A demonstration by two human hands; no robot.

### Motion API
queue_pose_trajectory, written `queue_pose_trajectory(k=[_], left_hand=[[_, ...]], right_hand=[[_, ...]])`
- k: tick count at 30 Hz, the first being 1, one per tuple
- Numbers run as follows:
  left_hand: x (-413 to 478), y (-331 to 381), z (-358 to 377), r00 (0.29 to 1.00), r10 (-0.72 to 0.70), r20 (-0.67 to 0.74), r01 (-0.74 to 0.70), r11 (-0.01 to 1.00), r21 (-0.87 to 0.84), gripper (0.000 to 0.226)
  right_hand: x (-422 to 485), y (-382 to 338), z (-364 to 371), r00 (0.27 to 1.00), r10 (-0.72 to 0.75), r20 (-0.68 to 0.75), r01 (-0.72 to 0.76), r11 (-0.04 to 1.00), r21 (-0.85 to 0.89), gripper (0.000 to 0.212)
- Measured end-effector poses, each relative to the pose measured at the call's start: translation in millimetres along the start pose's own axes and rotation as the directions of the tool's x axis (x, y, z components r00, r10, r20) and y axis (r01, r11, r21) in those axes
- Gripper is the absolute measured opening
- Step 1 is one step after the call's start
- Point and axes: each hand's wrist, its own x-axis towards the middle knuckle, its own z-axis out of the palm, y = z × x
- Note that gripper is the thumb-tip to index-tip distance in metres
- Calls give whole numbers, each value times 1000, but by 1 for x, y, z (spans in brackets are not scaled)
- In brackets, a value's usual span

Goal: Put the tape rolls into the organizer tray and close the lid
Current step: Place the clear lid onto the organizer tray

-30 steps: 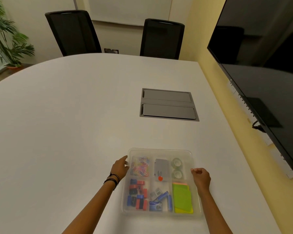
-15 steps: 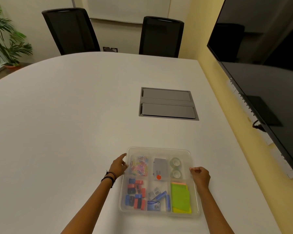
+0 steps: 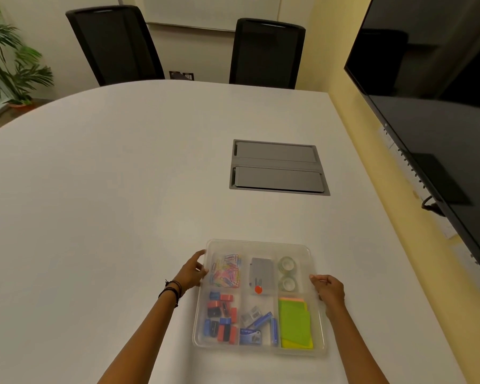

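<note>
A clear plastic organizer tray (image 3: pixel 257 243) lies on the white table near its front edge, with a clear lid over it. Two clear tape rolls (image 3: pixel 286 273) sit one behind the other in its far right compartment. Other compartments hold coloured paper clips, a grey box with a red dot, sharpeners, staples and green sticky notes. My left hand (image 3: pixel 192 272) touches the tray's left edge with fingers curled on the rim. My right hand (image 3: pixel 328 291) rests against the right edge, fingers bent onto the lid.
A grey cable hatch (image 3: pixel 278 167) is set into the table beyond the tray. Two black chairs (image 3: pixel 266 52) stand at the far side. A large dark screen (image 3: pixel 432 112) hangs on the right wall. A plant (image 3: pixel 10 65) stands far left.
The hands stay at the tray's two sides. The view has shifted only slightly; the tray and its contents look unmoved.
</note>
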Motion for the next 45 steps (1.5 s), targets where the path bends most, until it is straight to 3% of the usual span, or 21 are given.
queue_pose_trajectory(k=[8, 24, 34, 39, 45], left_hand=[[-2, -10, -4, 997, 20, 77, -15, 997, -74, 49], [-4, -16, -10, 980, 102, 169, -75, 984, -162, 45], [4, -21, -19, 977, 92, 194, -62, 986, -157, 48], [4, -19, -21, 960, 103, 261, -52, 979, -195, 49], [1, -15, -21, 954, 105, 280, -49, 979, -200, 50]], right_hand=[[4, 8, 2, 993, 44, 107, -37, 997, -64, 43], [5, 11, 4, 985, -7, 171, 32, 989, -143, 42], [9, 3, 6, 991, 23, 132, -5, 990, -142, 38], [9, -1, 22, 995, -98, 0, 95, 961, -258, 47], [10, 9, 30, 973, -225, -49, 204, 940, -272, 52]])
